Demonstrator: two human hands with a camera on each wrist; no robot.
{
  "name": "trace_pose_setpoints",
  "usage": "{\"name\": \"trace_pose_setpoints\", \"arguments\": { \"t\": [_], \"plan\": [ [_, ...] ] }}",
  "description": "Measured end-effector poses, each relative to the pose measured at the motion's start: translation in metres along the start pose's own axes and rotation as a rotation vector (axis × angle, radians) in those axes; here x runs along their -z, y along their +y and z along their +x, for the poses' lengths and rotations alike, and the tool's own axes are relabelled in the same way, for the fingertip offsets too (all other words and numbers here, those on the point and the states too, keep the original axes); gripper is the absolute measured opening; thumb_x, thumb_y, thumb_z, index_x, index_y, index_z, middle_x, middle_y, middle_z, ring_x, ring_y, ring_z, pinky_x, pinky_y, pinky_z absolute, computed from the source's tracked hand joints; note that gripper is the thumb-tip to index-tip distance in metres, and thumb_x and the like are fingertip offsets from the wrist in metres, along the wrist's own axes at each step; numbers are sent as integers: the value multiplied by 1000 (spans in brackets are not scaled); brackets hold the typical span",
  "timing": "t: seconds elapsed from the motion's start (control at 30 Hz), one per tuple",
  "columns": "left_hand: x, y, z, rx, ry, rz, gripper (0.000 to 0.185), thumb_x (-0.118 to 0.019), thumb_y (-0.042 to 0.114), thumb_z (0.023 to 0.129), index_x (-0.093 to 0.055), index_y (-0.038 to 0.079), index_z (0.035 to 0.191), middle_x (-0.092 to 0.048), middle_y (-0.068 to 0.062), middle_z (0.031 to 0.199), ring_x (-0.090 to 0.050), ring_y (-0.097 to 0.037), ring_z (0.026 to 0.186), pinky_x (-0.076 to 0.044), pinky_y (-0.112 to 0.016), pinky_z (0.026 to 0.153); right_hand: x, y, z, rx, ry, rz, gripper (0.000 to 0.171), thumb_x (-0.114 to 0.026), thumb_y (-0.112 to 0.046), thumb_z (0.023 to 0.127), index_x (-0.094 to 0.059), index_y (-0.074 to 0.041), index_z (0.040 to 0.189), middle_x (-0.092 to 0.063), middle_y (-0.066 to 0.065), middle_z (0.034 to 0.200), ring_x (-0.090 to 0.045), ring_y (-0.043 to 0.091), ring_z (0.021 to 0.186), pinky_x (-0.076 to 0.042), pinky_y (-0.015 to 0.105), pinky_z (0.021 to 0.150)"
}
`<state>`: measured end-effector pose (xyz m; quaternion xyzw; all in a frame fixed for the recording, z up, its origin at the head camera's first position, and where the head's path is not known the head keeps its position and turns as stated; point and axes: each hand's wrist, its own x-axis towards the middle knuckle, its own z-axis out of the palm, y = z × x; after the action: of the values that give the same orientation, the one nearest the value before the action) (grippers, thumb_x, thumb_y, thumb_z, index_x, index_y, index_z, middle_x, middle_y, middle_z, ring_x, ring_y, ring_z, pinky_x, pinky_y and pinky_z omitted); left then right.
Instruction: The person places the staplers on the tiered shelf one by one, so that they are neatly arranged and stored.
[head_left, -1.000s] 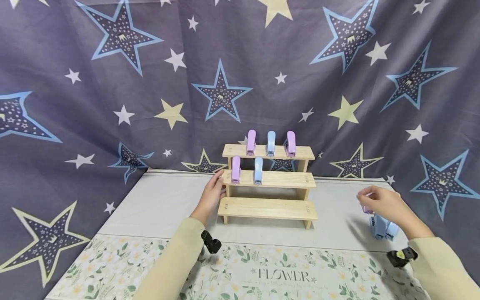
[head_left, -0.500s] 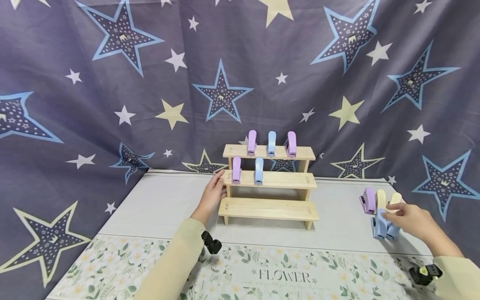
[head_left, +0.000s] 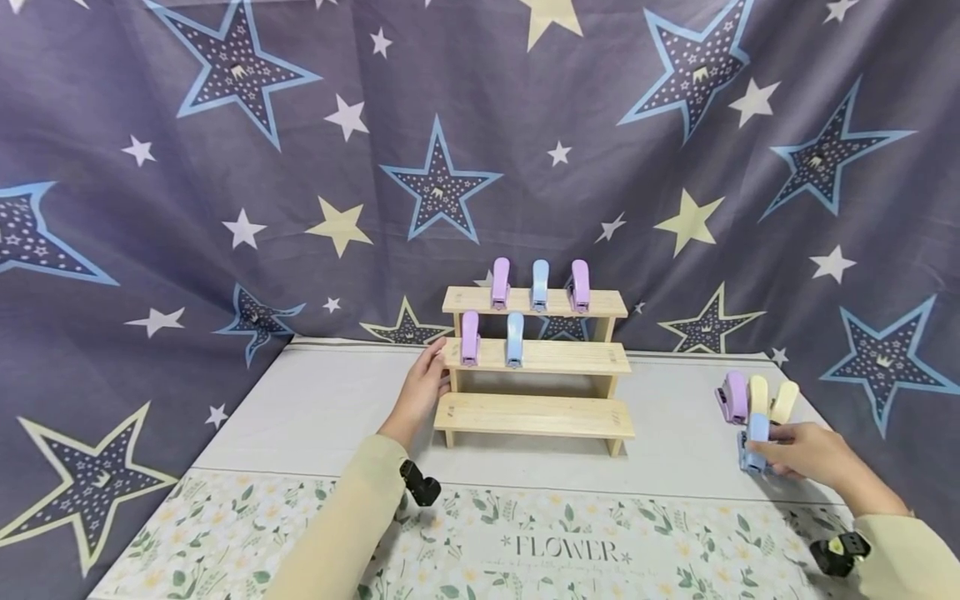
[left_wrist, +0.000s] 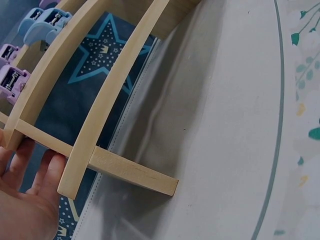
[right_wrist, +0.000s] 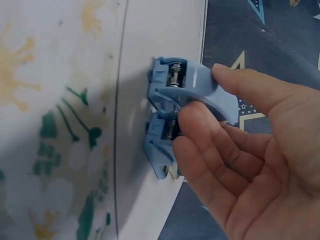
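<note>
My left hand (head_left: 420, 388) grips the left end of a three-step wooden display shelf (head_left: 534, 417), its fingers at the middle step and side support. In the right wrist view, my right hand (right_wrist: 260, 145) pinches a light blue hole punch (right_wrist: 202, 82) between thumb and fingers. It stands upright on the table. A second blue hole punch (right_wrist: 159, 145) sits right beside it, mostly hidden by my hand in the head view. Just behind are a purple hole punch (head_left: 736, 397) and two cream hole punches, one (head_left: 758, 392) at the left and one (head_left: 784, 402) at the right.
On the shelf's top step stand two purple hole punches and a blue hole punch (head_left: 539, 285). The middle step bears a purple hole punch (head_left: 470, 337) and a blue hole punch (head_left: 514, 339). A star-patterned curtain (head_left: 300, 167) hangs behind the table (head_left: 315, 400).
My right hand has left the purple hole punch, moved right and toward me, and now pinches a blue one. The left hand stays at the shelf.
</note>
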<state>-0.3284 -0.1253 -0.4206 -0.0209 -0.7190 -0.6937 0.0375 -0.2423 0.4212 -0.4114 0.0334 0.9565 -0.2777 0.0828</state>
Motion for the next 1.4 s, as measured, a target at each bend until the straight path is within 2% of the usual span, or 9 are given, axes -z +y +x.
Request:
{"name": "trace_pose_setpoints", "arguments": {
  "t": [0.1,0.2,0.27,0.67,0.8,0.87,0.97,1.03,1.4],
  "plan": [
    [0,-1,0,-6,9,10,47,-36,24,110,-36,17,156,-42,-19,152,-47,-39,132,-43,-51,109,-5,-2,-2,16,-17,58,56,-70,-38,94,-62,15,106,-67,2,74,-65,16,68,-57,31,58],
    [1,-1,0,-4,11,10,46,-36,24,110,-37,16,156,-43,-19,151,-48,-39,131,-43,-51,108,-9,-4,-4,38,-16,58,39,-68,-35,95,-58,2,86,-65,2,70,-64,16,65,-56,30,54],
    [1,-1,0,-3,11,8,46,-36,24,110,-37,16,156,-43,-19,151,-48,-39,131,-43,-51,108,-11,-4,-5,48,-10,47,36,-67,-33,96,-53,-4,81,-64,2,68,-63,16,64,-55,30,53],
    [0,0,0,-1,-5,-11,47,-36,24,111,-35,16,157,-41,-20,152,-46,-40,132,-42,-51,110,-16,-11,-8,91,41,-44,33,-65,-32,95,-51,-4,83,-62,0,64,-60,16,58,-51,30,51],
    [0,13,-7,19,-22,-13,47,-35,21,111,-32,11,157,-39,-24,152,-45,-42,133,-41,-52,110,-18,-17,-8,109,63,-71,33,-62,-34,96,-51,-6,82,-59,0,60,-55,17,56,-47,30,51],
    [0,13,-7,18,-25,-12,48,-35,21,111,-32,10,158,-39,-24,153,-45,-42,133,-41,-53,110,-19,-22,-8,121,81,-83,34,-60,-35,96,-52,-5,82,-57,0,58,-54,17,55,-44,31,52],
    [-1,9,-6,4,-14,4,47,-35,22,111,-33,13,157,-40,-22,152,-46,-41,133,-42,-52,109,-19,-32,-8,144,122,-92,34,-58,-36,97,-51,-6,82,-55,-1,58,-51,17,55,-40,30,51],
    [-1,0,0,-5,-5,10,47,-35,25,111,-35,16,157,-40,-20,153,-46,-40,133,-42,-51,109,-19,-39,-8,155,149,-84,34,-56,-36,97,-51,-6,83,-55,-1,60,-51,17,56,-40,30,51],
    [-1,0,0,-3,1,6,47,-35,24,110,-35,16,157,-42,-20,152,-47,-40,132,-42,-52,109,-16,-101,-4,272,279,-29,23,-54,-28,95,-52,-6,93,-57,2,66,-53,18,57,-41,30,49]
  ]
}}
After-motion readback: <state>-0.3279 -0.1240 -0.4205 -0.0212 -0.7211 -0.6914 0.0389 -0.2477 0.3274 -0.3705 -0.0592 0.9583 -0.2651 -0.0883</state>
